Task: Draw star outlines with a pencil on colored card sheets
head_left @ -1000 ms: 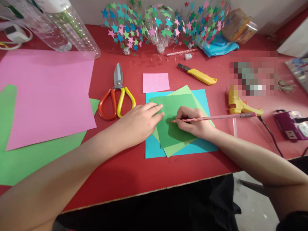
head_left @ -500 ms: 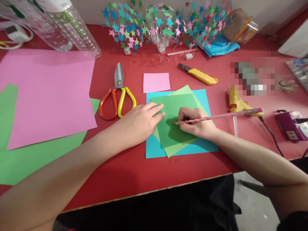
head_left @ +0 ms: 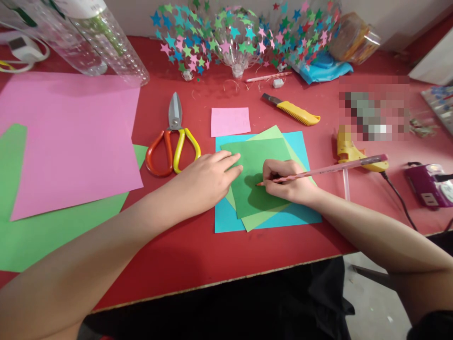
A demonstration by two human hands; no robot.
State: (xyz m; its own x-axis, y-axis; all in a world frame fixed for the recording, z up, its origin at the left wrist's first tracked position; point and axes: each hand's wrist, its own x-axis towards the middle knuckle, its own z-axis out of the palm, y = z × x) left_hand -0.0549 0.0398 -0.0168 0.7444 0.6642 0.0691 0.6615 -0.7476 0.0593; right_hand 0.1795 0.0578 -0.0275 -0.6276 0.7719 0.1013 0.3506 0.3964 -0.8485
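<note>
My right hand (head_left: 288, 182) grips a pink striped pencil (head_left: 325, 170), its tip at the surface of a dark green paper square (head_left: 260, 158). Flat on the left edge of that square lies my left hand (head_left: 212, 179), fingers stretched out and holding nothing. Beneath the dark green sheet are a light green sheet (head_left: 250, 224), turned at an angle, and a blue sheet (head_left: 226, 224). A small pink paper (head_left: 230, 122) lies just behind the stack. Scissors (head_left: 173, 141) with one red and one yellow handle are beside my left hand.
A yellow utility knife (head_left: 297, 112) lies behind the stack. To the right are a yellow glue gun (head_left: 348, 150) with a cord and a purple power socket (head_left: 430, 186). Large pink paper (head_left: 78, 141) covers green paper (head_left: 71, 236) at left. Star-covered clear decorations (head_left: 235, 38) line the back.
The pencil tip has shifted slightly down and right on the dark green paper, and its far end has tilted up a little. My left hand stays in place.
</note>
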